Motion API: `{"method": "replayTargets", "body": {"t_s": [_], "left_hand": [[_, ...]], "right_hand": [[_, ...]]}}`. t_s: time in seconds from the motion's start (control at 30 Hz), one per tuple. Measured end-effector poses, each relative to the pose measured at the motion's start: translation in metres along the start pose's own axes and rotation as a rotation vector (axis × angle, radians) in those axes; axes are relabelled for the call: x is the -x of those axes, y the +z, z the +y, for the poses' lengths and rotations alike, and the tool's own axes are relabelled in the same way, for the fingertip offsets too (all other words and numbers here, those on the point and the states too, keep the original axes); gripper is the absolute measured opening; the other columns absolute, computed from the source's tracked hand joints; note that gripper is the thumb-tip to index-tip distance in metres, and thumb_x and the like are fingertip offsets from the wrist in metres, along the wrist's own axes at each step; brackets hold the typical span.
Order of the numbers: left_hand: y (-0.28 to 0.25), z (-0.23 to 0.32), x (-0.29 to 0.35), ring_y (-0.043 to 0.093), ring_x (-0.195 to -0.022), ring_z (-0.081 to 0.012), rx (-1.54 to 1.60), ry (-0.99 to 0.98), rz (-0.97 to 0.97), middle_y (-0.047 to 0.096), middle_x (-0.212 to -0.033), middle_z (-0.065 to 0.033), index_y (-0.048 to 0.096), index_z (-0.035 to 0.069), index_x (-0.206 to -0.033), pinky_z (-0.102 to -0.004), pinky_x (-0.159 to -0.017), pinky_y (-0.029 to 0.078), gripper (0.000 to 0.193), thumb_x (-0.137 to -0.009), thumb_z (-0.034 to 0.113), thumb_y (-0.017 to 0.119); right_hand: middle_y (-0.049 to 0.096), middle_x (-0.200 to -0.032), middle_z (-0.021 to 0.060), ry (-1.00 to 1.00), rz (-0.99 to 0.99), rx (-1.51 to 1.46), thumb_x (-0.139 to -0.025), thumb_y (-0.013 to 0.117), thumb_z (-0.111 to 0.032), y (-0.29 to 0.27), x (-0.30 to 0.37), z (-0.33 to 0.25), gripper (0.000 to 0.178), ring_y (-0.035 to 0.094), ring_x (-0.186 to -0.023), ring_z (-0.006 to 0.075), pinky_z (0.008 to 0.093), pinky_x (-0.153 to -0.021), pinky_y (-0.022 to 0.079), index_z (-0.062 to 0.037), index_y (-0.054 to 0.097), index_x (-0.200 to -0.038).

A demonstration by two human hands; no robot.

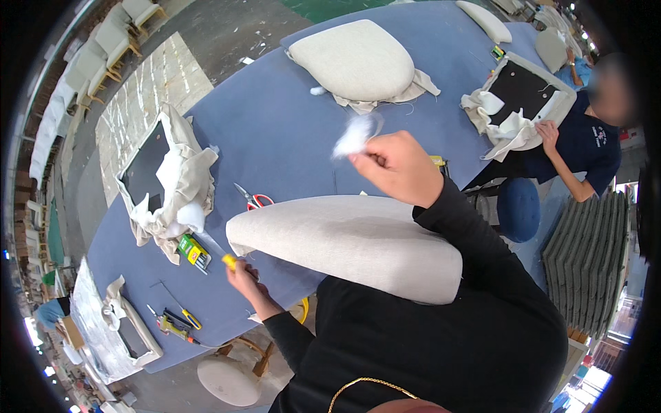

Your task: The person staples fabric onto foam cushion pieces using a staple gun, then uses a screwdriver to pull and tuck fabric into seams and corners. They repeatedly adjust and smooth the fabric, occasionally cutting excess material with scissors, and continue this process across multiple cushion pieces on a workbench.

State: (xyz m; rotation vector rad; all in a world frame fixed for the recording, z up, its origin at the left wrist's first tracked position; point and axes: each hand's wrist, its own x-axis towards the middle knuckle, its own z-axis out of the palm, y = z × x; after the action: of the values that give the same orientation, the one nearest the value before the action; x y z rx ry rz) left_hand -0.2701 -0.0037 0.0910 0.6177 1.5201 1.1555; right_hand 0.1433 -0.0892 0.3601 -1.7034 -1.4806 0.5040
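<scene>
My right hand (403,168) pinches a tuft of white stuffing (354,136) above the blue table, its edges smeared by motion. Lower left, my left hand (246,281) is closed around a yellow-handled tool (229,261) with a thin, blurred shaft; its tip is too unclear to name the kind. A beige upholstered cushion (344,230) lies between my arms, against my body. Red-handled scissors (256,201) rest just beyond its left end. Close to the tool's shaft are a clump of white stuffing (191,217) and a green and yellow box (193,252).
Fabric-draped dark-backed panels lie left (146,172) and lower left (131,336). A screwdriver (192,318) and glue gun (172,326) are nearby. Another beige cushion (358,58) sits at the far side. At right, a co-worker (585,144) handles a similar panel (520,93), beside a blue stool (518,210).
</scene>
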Motion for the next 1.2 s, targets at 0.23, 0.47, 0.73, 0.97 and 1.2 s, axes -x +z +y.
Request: {"method": "replayTargets", "body": {"t_s": [0.23, 0.47, 0.73, 0.97, 1.2], "left_hand": [[0.142, 0.2, 0.155, 0.045, -0.063, -0.0017, -0.116, 0.426, -0.413, 0.054, -0.077, 0.0065, 0.071, 0.005, -0.107, -0.0194, -0.058, 0.034, 0.016, -0.094, 0.008, 0.079], [0.251, 0.207, 0.202, 0.047, -0.067, -0.0051, -0.359, 0.588, -0.734, 0.058, -0.071, 0.0037, 0.069, -0.002, -0.094, -0.0254, -0.06, 0.041, 0.021, -0.092, 0.013, 0.083], [0.292, 0.203, 0.203, 0.046, -0.065, -0.0062, -0.446, 0.567, -0.962, 0.056, -0.068, 0.002, 0.067, -0.001, -0.091, -0.0267, -0.059, 0.039, 0.025, -0.091, 0.017, 0.084], [0.308, 0.199, 0.18, 0.052, -0.063, -0.0052, -0.417, 0.521, -0.942, 0.06, -0.067, 0.0028, 0.069, 0.002, -0.086, -0.0253, -0.058, 0.04, 0.025, -0.09, 0.021, 0.085], [0.322, 0.207, 0.169, 0.054, -0.062, -0.0055, -0.477, 0.469, -1.182, 0.062, -0.067, 0.0021, 0.068, 0.003, -0.083, -0.0251, -0.058, 0.04, 0.025, -0.09, 0.022, 0.084]], "right_hand": [[0.056, -0.057, 0.0162, -0.038, -0.2, 0.014, -0.093, 0.071, -0.019, -0.004, -0.025, -0.014, 0.027, 0.05, -0.048, 0.0299, 0.0394, -0.05, 0.037, 0.0009, 0.067, -0.074], [0.065, -0.064, 0.0093, -0.175, -0.358, -0.181, -0.091, 0.075, -0.021, -0.03, -0.026, -0.004, 0.025, 0.06, -0.054, 0.0229, 0.0386, -0.054, 0.044, -0.0015, 0.067, -0.078], [0.059, -0.073, -0.0047, 0.009, 0.031, -0.626, -0.107, 0.068, -0.028, -0.055, -0.035, 0.038, 0.033, 0.047, -0.068, 0.0022, 0.0218, -0.062, 0.039, -0.003, 0.071, -0.085], [0.049, -0.069, -0.0073, 0.19, 0.315, -0.55, -0.111, 0.061, -0.036, -0.076, -0.053, 0.121, 0.041, 0.041, -0.061, 0.003, 0.0213, -0.057, 0.031, -0.0039, 0.067, -0.086], [0.068, -0.083, -0.003, 0.134, -0.157, -0.859, -0.106, 0.068, -0.03, -0.048, -0.028, 0.086, 0.027, 0.058, -0.075, 0.0053, 0.0204, -0.066, 0.044, -0.0058, 0.078, -0.113]]}}
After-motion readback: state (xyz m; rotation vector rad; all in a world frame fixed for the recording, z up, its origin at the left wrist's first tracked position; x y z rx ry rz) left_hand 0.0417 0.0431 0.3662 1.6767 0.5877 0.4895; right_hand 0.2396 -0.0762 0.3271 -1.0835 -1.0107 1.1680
